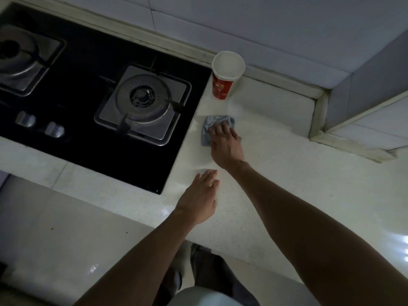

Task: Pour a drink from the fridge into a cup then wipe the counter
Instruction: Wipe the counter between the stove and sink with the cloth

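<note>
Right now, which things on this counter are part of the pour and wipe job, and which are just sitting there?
Part of the job:
red paper cup
grey cloth under the right hand
counter

Just there:
gas hob
left hand, resting empty

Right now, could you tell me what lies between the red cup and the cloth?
Nothing: in the head view, only bare pale counter separates the red cup from the grey cloth under the right hand.

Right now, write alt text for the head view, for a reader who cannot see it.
A person's right hand presses a grey cloth flat on a pale counter, while the left hand rests open near the counter's front edge. A red paper cup stands upright beyond the cloth, beside a black gas hob.
</note>
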Tool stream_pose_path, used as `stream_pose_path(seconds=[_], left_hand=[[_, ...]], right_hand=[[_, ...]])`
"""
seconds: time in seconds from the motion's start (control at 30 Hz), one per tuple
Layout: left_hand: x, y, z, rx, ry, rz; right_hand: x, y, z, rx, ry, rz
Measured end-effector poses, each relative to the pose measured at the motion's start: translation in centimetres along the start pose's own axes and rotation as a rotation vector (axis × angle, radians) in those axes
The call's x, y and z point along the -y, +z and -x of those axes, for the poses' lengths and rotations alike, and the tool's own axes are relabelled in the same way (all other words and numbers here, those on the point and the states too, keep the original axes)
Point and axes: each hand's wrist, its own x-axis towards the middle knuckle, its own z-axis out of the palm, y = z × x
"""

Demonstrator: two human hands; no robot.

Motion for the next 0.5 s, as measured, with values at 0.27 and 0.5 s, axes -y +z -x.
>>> stream_pose_path(seconds=[0.27, 0.5], left_hand=[[3.3, 1.3, 7.8, -0.123, 0.021, 0.003], [8.3, 2.1, 14.5, -0.176, -0.167, 0.011]], right_hand=[[5.1, 2.4, 4.3, 0.022, -0.074, 0.064], [11.0, 5.1, 10.0, 0.032, -0.04, 0.095]])
